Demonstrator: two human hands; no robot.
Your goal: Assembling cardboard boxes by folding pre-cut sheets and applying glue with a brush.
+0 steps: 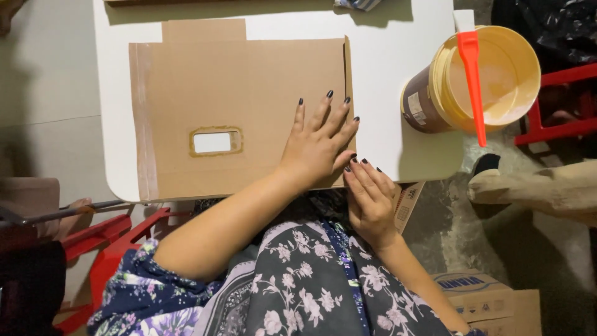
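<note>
A flat brown cardboard sheet (236,93) with a small rectangular cut-out window (214,142) lies on a white table (398,81). My left hand (320,140) rests flat on the sheet's near right corner, fingers spread, nails dark. My right hand (370,196) sits just below it at the table's near edge, fingertips touching the cardboard's right corner. A pale tape strip (142,118) runs down the sheet's left side.
A yellow tub of glue (497,68) stands at the table's right edge with an orange brush (472,81) laid across its rim. Red stools (559,99) stand at right and lower left. Cardboard boxes (479,292) lie on the floor at lower right.
</note>
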